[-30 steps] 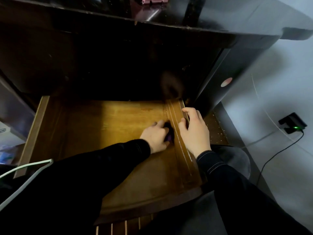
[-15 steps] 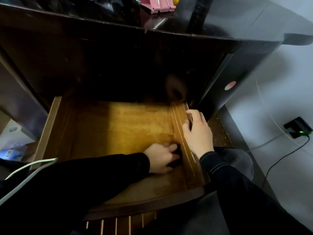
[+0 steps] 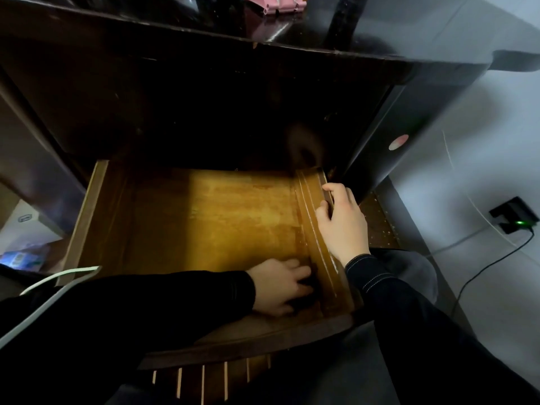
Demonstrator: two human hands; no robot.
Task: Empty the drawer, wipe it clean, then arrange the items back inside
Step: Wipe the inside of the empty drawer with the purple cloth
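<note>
Left hand (image 3: 277, 287) nearer; one cloth (image 3: 310, 285), drawer (image 3: 96, 217)

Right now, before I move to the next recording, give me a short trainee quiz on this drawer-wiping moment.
1. True or false: the drawer holds several items waiting to be taken out.
2. What does the right hand grip? A) the drawer's right side wall B) a cable C) a bottle
3. Fill in: the left hand holds a dark cloth in the drawer's front ____ corner.
Key: 1 false; 2 A; 3 right.
</note>
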